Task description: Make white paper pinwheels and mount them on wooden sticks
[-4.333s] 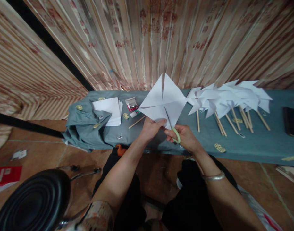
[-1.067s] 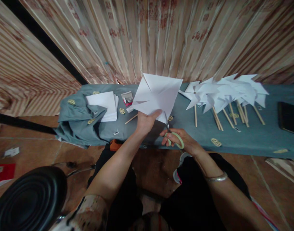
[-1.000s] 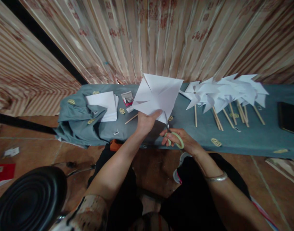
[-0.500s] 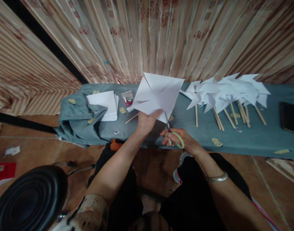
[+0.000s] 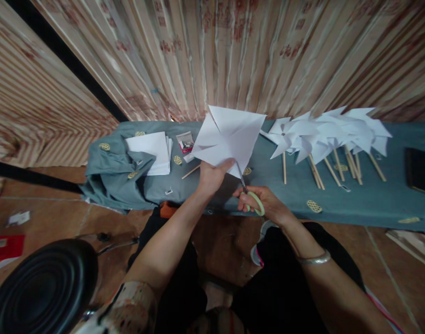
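My left hand grips a square sheet of white paper by its near edge, thumb on top. Slits run inward from the sheet's corners at the far and left sides. In my right hand is a pair of scissors with pale green handles, fingers through the loops. The blades lie at the paper's near corner and look nearly closed. A wooden stick lies on the cloth left of my left hand, partly hidden. Beside it stands a small open box with shiny metal bits inside.
A grey-green cloth covers the long narrow table. Stacked white paper lies at left; several paper pinwheels on wooden sticks lie at right. A dark flat object rests at far right. A black round stool stands lower left, curtains behind.
The scissors' blades have closed further at the paper's near corner, and the handles have come together in my right hand. My left hand and the sheet have stayed almost still.
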`<state>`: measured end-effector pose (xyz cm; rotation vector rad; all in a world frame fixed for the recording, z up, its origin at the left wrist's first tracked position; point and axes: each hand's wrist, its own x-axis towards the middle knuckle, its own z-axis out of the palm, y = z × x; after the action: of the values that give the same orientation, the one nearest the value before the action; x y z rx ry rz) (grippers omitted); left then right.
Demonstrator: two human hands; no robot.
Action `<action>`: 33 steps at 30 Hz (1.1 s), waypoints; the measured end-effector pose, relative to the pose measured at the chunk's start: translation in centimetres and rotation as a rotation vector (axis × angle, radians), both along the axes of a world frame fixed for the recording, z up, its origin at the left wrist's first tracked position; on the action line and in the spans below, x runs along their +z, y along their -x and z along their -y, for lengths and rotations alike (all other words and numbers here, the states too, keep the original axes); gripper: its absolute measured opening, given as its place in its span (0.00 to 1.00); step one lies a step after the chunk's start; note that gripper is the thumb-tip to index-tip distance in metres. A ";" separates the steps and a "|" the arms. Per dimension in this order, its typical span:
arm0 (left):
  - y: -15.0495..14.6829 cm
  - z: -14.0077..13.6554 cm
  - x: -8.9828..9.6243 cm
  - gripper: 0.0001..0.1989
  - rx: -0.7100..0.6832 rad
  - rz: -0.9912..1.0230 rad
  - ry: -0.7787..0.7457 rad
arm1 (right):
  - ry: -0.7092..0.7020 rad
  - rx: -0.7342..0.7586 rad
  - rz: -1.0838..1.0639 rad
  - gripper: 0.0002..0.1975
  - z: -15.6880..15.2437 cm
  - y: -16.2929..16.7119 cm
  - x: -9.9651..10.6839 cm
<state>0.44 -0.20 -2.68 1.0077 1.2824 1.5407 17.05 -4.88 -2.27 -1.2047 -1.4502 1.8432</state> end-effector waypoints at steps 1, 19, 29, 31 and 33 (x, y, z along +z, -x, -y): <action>0.0 0.0 0.0 0.28 0.001 0.002 0.005 | 0.002 0.000 -0.003 0.28 0.0 0.0 0.0; 0.0 0.0 -0.1 0.25 -0.004 0.012 0.015 | 0.034 -0.044 -0.021 0.26 0.0 0.1 -0.3; 0.1 0.0 0.0 0.21 -0.018 0.021 0.013 | 0.034 -0.053 -0.005 0.28 0.0 0.2 -0.2; 0.0 0.1 0.2 0.20 -0.020 0.006 0.021 | 0.032 -0.050 0.000 0.28 0.0 0.2 -0.2; -0.1 0.2 0.3 0.20 -0.028 -0.006 0.022 | 0.036 -0.047 0.006 0.29 0.0 0.1 -0.3</action>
<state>0.50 -0.39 -2.42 1.0134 1.2816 1.5000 16.92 -4.83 -2.53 -1.2522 -1.3863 1.8427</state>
